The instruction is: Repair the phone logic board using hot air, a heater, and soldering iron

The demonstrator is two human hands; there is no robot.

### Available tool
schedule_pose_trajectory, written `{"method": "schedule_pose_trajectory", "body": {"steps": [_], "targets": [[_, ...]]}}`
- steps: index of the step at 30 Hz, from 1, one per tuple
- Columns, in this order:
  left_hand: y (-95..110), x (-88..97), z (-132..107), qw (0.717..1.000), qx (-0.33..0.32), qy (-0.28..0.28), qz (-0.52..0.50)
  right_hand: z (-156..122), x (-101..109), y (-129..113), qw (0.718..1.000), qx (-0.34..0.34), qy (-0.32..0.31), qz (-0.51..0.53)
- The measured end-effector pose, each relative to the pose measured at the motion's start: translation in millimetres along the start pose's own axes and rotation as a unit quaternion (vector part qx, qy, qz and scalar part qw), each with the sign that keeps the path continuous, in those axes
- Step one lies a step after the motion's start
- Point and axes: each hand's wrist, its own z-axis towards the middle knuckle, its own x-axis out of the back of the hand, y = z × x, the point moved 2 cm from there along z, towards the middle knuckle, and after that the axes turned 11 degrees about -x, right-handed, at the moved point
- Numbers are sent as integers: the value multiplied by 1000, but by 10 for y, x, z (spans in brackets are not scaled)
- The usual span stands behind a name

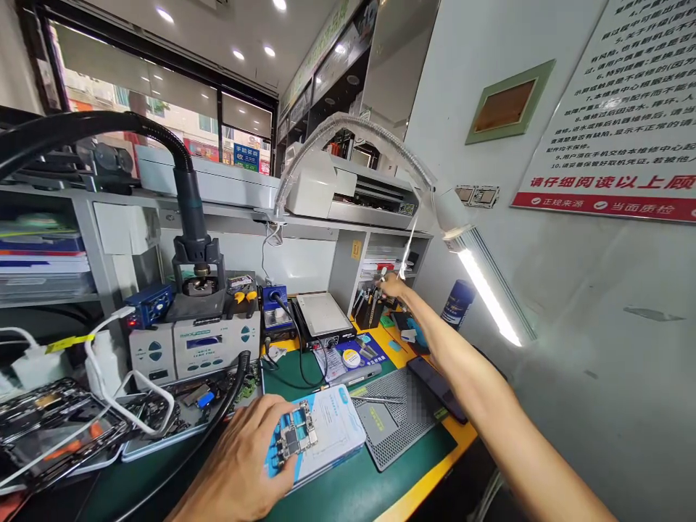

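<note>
My left hand (244, 458) pinches a small phone circuit board (295, 433) between thumb and fingers, above a white and blue box (331, 428). Far across the bench, my right hand (392, 286) is at a black tool holder (370, 310) filled with upright tools. Its fingers are curled in, and whatever they grip is too small to make out. Tweezers (380, 399) lie on a grey perforated mat (399, 428) to the right of the box.
A lit tube lamp (489, 286) hangs at right above my right forearm. A dark phone (436, 388) lies beside the mat. Left stand a rework station (209, 346) with a black hose and trays of boards. A blue can (457, 303) is near the wall.
</note>
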Motion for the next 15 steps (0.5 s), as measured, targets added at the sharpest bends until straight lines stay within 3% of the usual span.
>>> {"method": "schedule_pose_trajectory", "body": {"steps": [9, 15], "targets": [[6, 20, -7, 1000, 12, -7, -12, -19, -150, 50, 998, -21, 57, 1], [13, 18, -7, 999, 25, -19, -28, -40, -121, 124, 999, -23, 40, 27]]}}
